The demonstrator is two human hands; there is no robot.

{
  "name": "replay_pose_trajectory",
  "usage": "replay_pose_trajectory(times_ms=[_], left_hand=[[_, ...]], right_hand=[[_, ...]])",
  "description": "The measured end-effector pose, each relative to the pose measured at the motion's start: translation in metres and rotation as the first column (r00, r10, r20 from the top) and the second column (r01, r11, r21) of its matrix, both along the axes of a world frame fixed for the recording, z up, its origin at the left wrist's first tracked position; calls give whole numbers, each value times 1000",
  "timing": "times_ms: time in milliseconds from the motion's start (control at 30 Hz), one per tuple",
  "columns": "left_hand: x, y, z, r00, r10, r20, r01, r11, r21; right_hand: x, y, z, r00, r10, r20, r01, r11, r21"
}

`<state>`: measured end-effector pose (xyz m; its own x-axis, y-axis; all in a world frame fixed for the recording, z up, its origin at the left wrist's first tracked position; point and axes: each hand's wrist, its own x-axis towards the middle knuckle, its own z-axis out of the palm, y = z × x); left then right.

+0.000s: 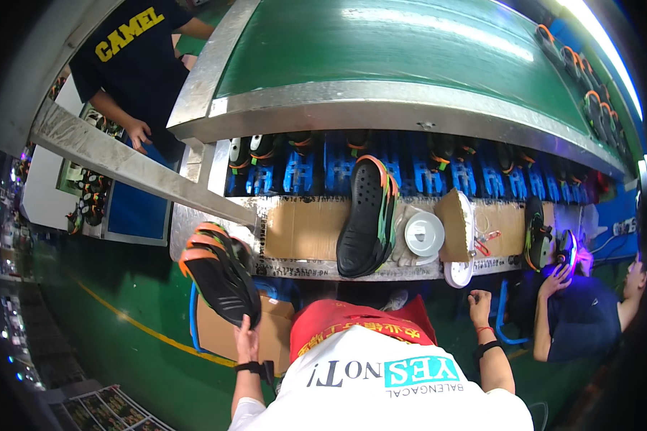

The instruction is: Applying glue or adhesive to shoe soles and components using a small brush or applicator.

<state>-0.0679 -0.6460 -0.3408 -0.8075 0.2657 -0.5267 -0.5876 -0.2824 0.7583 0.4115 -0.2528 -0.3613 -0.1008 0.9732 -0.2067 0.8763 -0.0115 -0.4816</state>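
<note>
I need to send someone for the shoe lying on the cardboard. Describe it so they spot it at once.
Find the cardboard-covered ledge below the green conveyor belt. At its middle lies a black perforated clog with orange and green trim, sole-side showing, beside a round white plastic lid.

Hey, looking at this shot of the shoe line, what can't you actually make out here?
Head view only:
- Left hand holds a black shoe by its heel; the fingertips are hidden behind it.
- Right hand sits below the bench edge; whether its grip holds anything is too small to tell.
- Shoes on the blue racks are shadowed under the steel conveyor rim.
- Small red item beside the white dish: too small to identify.
- Picture edges are dark and bent by the lens.
</note>
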Motion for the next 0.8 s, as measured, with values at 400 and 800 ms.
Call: replay_pose_trajectory(times_ms=[400,800], left_hand=[[1,89,-12,961,-276,7,276,961,-21],[-40,150,-12,901,-374,218,390,920,-31]], right_hand=[[-2,-38,-28,949,314,-7,-284,848,-447],[-5,-84,-55,871,488,53,-388,752,-532]])
